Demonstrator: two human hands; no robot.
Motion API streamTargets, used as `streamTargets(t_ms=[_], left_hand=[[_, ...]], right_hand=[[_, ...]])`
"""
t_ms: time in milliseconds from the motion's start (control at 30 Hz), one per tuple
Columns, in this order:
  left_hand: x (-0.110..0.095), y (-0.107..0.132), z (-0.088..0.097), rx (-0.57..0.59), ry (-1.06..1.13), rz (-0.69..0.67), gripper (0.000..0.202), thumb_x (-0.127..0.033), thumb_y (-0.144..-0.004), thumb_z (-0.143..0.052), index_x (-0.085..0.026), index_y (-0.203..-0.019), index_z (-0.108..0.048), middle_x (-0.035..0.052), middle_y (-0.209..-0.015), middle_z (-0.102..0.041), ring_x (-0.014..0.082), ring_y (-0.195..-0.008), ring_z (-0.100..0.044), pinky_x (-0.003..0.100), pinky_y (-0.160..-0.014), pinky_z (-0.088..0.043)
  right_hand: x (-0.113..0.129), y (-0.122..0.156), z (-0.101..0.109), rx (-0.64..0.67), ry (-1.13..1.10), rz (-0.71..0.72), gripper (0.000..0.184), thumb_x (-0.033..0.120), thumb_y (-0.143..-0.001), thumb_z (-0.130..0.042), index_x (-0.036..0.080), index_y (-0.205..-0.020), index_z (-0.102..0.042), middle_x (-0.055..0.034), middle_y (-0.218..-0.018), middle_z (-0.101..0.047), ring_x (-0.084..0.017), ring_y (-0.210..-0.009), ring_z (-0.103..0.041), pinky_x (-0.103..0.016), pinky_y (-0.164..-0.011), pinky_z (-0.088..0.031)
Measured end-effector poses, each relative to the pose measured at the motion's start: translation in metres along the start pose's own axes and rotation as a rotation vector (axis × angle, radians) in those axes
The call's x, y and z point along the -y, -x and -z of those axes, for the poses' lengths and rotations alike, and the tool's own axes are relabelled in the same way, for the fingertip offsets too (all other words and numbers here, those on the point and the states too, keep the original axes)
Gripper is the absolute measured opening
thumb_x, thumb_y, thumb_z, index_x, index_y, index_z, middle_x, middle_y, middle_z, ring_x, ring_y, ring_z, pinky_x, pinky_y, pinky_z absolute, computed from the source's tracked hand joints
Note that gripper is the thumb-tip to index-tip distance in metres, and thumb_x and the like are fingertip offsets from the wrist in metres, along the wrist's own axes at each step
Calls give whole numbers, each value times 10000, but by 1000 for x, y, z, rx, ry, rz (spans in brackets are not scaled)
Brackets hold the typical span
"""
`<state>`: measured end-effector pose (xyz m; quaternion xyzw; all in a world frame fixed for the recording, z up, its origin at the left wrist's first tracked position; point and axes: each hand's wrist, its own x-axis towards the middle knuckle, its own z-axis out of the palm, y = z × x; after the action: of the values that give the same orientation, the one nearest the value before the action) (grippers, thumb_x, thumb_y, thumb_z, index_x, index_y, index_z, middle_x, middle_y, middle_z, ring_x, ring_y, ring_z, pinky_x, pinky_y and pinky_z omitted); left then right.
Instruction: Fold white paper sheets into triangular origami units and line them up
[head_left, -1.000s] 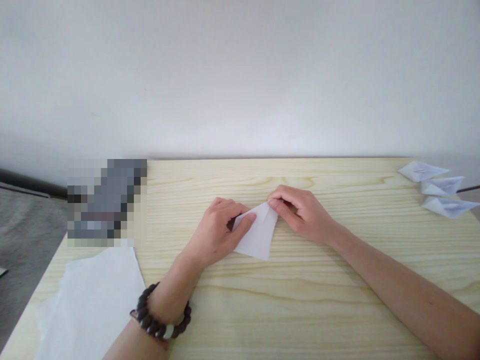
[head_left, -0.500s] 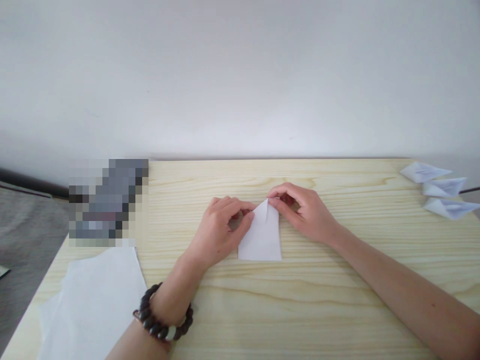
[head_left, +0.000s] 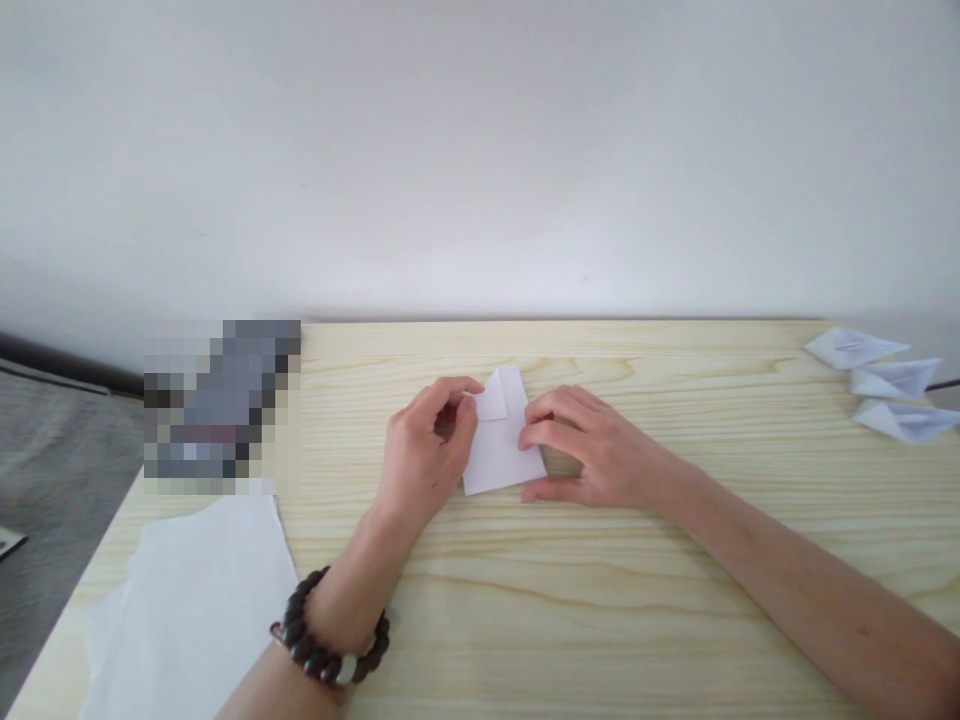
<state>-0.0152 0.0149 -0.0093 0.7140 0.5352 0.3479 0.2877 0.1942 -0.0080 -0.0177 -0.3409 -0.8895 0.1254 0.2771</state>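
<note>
A small white folded paper (head_left: 501, 455) lies on the wooden table in the middle, turned slightly, with one upper corner folded down into a triangular flap. My left hand (head_left: 429, 440) pinches its left edge by the flap, thumb and index finger closed on it. Over the right edge rests my right hand (head_left: 581, 445), fingers apart, its fingertips touching the paper and its thumb lying on the table near the lower right corner. A dark bead bracelet (head_left: 330, 640) circles my left wrist.
Three folded white paper boats (head_left: 855, 347) sit at the table's far right. A stack of white paper sheets (head_left: 195, 610) lies at the left front, below a pixelated dark object (head_left: 232, 400). A plain wall (head_left: 525, 160) stands behind the wooden table (head_left: 600, 620).
The folded paper has shifted left and away and turned a little. My right hand has left its top corner and moved down to the right edge, fingers spreading. A flap now shows folded down.
</note>
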Motion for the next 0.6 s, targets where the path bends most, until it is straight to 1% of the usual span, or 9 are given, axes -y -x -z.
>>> streamTargets(t_ms=[67, 167, 267, 367, 400, 467, 533, 567, 600], left_hand=[[0, -1, 1, 17, -17, -37, 198, -164, -864, -486, -181, -880, -682, 7, -778, -667, 121, -671, -576, 243, -630, -459], [2, -1, 1, 67, -40, -116, 281, -97, -838, -444, -182, -841, -711, 26, -828, -687, 150, -777, -600, 277, -710, -469], [4, -1, 2, 101, -52, -160, 332, -49, -796, -446, -183, -935, -716, 32, -876, -701, 169, -836, -601, 303, -766, -480], [5, -2, 2, 110, -55, -172, 412, 7, -751, -455, -182, -1024, -700, 45, -957, -701, 176, -880, -600, 299, -762, -495], [5, -2, 1, 109, -61, -187, 407, 4, -757, -473, -181, -1042, -696, 51, -982, -701, 181, -904, -597, 305, -778, -498], [6, -2, 1, 101, -83, -234, 331, -53, -795, -541, -191, -1049, -702, 55, -1005, -703, 193, -936, -587, 332, -828, -498], [7, -1, 0, 88, -115, -271, 261, -127, -824, -597, -216, -1038, -717, 55, -1003, -699, 200, -942, -574, 353, -851, -498], [8, -1, 0, 82, -135, -281, 245, -147, -835, -604, -231, -1033, -723, 55, -1009, -691, 201, -939, -565, 357, -847, -502], [9, -1, -1, 73, -157, -289, 240, -155, -846, -601, -245, -1029, -728, 58, -1023, -679, 201, -935, -555, 358, -835, -508]], right_hand=[[-1, 0, 0, 10, 0, -2, 323, 481, -851, -611, 177, -960, -589, -84, -970, -609, -201, -905, -549, -357, -822, -459], [-2, -2, 1, -7, -16, -28, 191, 362, -904, -576, 177, -944, -598, -72, -938, -623, -182, -859, -552, -332, -792, -457], [-4, -2, 1, -61, -66, -71, 110, 269, -941, -518, 192, -912, -592, -60, -906, -619, -174, -838, -549, -328, -780, -457], [-6, -2, 2, -148, -168, -179, 87, 236, -950, -491, 198, -913, -560, -52, -880, -586, -165, -833, -549, -303, -746, -464], [-6, -2, 2, -170, -193, -219, 82, 232, -951, -484, 200, -913, -550, -49, -874, -575, -161, -822, -548, -293, -730, -464], [-7, -2, 3, -196, -213, -265, 85, 225, -952, -470, 204, -905, -538, -46, -866, -566, -160, -813, -545, -291, -721, -459], [-6, -2, 4, -190, -204, -247, 73, 246, -942, -491, 205, -910, -543, -55, -890, -577, -176, -858, -547, -319, -768, -452], [-5, -2, 5, -174, -185, -216, 81, 283, -928, -527, 206, -926, -553, -61, -918, -588, -188, -893, -547, -342, -808, -442], [-5, -2, 5, -151, -156, -178, 138, 335, -902, -574, 206, -951, -566, -68, -957, -600, -203, -931, -545, -367, -847, -424]])
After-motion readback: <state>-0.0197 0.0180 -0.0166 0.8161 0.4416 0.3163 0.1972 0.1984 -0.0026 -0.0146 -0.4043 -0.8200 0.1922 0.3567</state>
